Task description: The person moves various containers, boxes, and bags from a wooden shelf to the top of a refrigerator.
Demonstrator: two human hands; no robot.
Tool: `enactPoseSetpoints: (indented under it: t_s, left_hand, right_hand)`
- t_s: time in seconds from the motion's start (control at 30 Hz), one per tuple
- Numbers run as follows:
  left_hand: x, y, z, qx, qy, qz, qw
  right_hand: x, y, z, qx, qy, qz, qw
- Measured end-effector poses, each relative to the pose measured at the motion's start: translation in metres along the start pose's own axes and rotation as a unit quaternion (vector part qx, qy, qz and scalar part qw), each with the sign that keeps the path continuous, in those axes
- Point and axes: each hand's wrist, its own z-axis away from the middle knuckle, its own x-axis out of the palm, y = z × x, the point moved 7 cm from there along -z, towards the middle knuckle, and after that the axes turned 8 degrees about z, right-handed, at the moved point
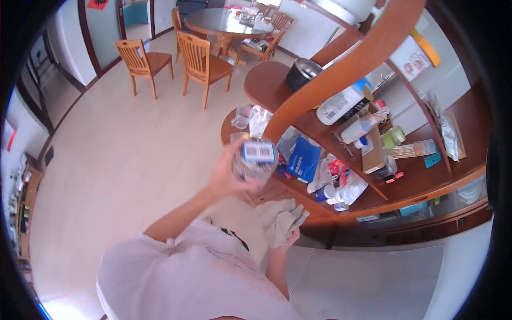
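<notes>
My left hand (225, 175) grips a clear plastic jar (254, 170), raised in front of me beside the wooden shelf unit. A white label with a blue border and printed codes faces up on the jar, and its contents are too blurred to make out. Lower and to the right, my right hand (294, 237) holds a crumpled grey-beige cloth (278, 220), which hides most of the fingers. Behind the jar, a clear plastic cup (241, 117) and a white plastic bag (261, 120) rest on the unit's rounded end.
The shelf unit's curved wooden upright (344, 68) rises close on the right. Its shelves hold a blue folder (305, 159), plastic bags (352, 186), a large white bottle (340, 105), a cardboard box (373, 150) and a dark pot (302, 76). Farther off, wooden chairs (206, 60) surround a round table (212, 22).
</notes>
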Motion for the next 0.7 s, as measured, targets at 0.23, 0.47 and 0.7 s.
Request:
enactPoseSetpoints:
  t_s: [0.23, 0.47, 0.7]
  left_hand:
    - [-0.078, -0.011, -0.150, 0.100, 0.070, -0.053, 0.991]
    - [-0.024, -0.049, -0.246, 0.132, 0.003, -0.042, 0.990]
    - [0.036, -0.061, -0.255, 0.145, -0.019, -0.055, 0.988]
  right_hand:
    - [-0.046, 0.011, -0.003, -0.071, 0.059, -0.151, 0.984]
    - [-0.059, -0.014, 0.014, -0.141, 0.151, 0.079, 0.975]
    - [-0.062, -0.032, 0.023, -0.132, 0.162, -0.082, 0.975]
